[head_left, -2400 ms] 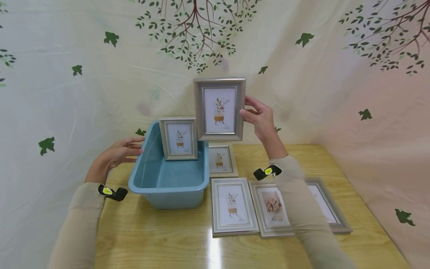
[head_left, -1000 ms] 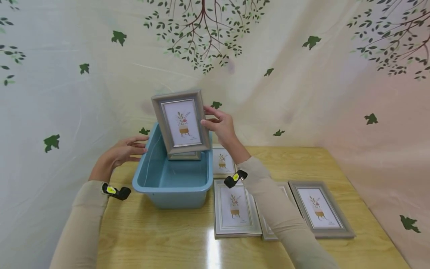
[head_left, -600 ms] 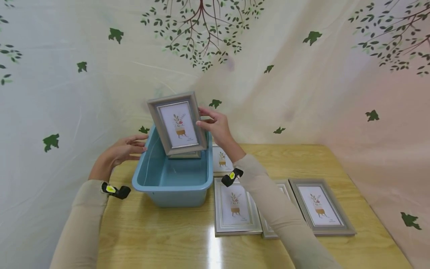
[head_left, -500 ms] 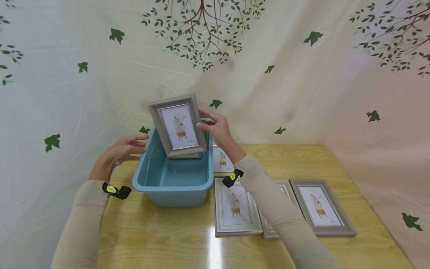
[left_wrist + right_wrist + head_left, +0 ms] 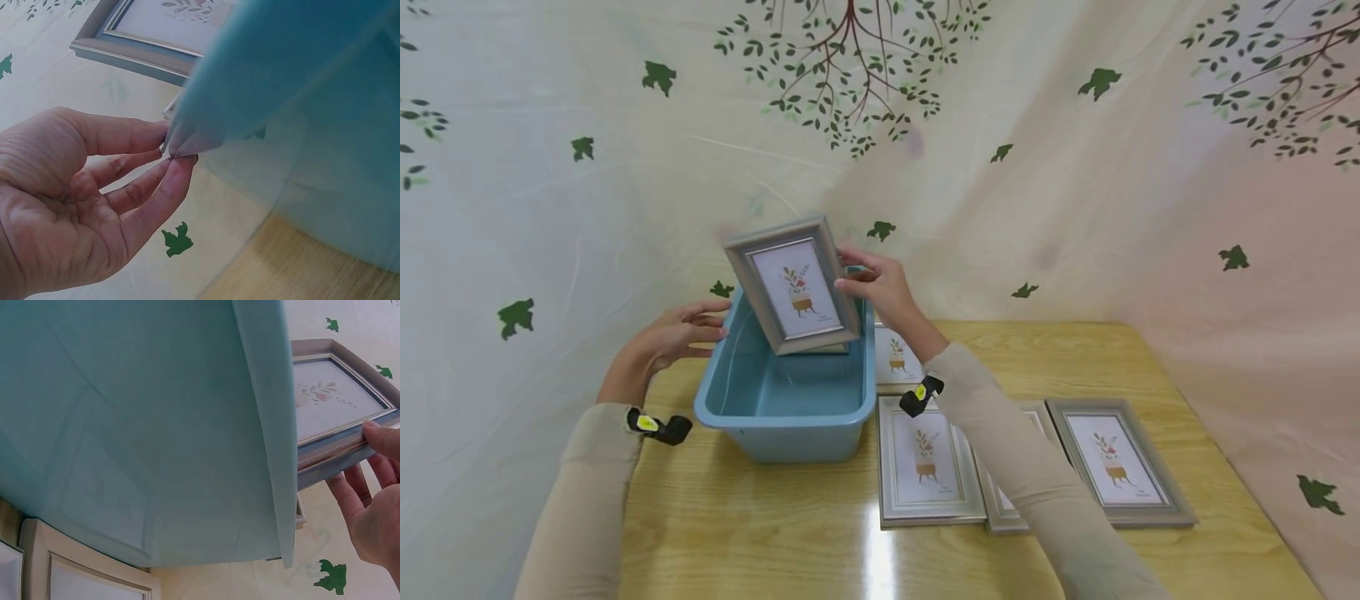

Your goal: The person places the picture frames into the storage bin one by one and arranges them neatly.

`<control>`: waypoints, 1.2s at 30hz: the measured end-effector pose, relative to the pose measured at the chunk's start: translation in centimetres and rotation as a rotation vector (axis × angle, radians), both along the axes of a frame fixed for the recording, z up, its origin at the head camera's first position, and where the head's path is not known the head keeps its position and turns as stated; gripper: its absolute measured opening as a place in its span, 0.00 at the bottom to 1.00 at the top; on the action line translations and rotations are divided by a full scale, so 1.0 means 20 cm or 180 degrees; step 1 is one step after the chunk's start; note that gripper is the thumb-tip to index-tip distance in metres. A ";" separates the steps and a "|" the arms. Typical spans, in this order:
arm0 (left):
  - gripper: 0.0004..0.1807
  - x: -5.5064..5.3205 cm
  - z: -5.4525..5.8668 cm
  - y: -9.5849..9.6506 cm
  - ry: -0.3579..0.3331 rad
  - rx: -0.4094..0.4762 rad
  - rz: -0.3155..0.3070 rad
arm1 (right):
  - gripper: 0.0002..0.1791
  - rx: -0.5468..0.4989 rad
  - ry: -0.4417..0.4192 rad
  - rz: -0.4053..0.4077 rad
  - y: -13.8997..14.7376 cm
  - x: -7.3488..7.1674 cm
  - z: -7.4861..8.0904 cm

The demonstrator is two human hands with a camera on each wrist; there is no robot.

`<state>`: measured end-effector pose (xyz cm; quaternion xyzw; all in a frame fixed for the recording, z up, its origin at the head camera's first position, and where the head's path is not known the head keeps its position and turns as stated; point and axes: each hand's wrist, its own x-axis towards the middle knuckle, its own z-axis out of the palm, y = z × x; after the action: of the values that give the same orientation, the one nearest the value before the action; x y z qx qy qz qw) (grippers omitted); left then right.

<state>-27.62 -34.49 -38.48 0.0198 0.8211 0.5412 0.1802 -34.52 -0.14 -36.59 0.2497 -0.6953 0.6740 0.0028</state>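
My right hand (image 5: 886, 287) pinches a grey-silver picture frame (image 5: 793, 283) by its right edge, thumb in front and fingers behind. The frame leans to the left, its lower part within the blue plastic basin (image 5: 793, 437). Behind it, a second picture frame (image 5: 820, 349) stands in the basin, mostly covered, its bottom edge showing. At the basin's left side my left hand (image 5: 673, 337) holds the rim; in the left wrist view, thumb and fingertips meet at the rim (image 5: 200, 100). The right wrist view shows the held frame's side between thumb and fingers (image 5: 350, 494).
Right of the basin, several picture frames lie on the wooden table (image 5: 760, 533): a silver one (image 5: 928, 467), one half hidden under my right sleeve, a grey one (image 5: 1116, 467), and another behind (image 5: 895, 354). A patterned cloth (image 5: 662, 208) hangs close behind the table.
My right hand has brought the grey-silver frame left and down, tilting it over the basin in front of the standing frame. Most recently it sinks slightly lower. My left hand stays at the rim.
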 end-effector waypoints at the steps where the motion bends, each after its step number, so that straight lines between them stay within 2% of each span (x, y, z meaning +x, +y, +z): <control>1: 0.42 0.00 0.00 0.00 -0.0001 0.0008 -0.0012 | 0.28 0.0005 -0.0002 -0.0001 0.00 0.00 0.00; 12: 0.42 0.02 0.00 -0.01 -0.0003 -0.0005 0.0045 | 0.27 0.0162 -0.0007 -0.0024 -0.02 0.00 -0.07; 23: 0.41 0.04 -0.02 0.00 0.0027 0.0038 -0.0020 | 0.26 0.0565 0.0340 -0.0028 -0.04 -0.03 -0.17; 30: 0.42 0.04 -0.01 0.00 0.0038 0.0031 -0.0024 | 0.26 0.0870 0.0519 -0.0024 -0.07 -0.02 -0.15; 36: 0.42 0.03 0.00 0.00 0.0050 0.0027 -0.0020 | 0.27 0.1039 0.0542 -0.0059 -0.08 -0.03 -0.13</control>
<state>-26.93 -34.41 -38.49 0.0274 0.8202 0.5439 0.1754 -35.11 -1.64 -39.23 0.2965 -0.7950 0.5285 0.0272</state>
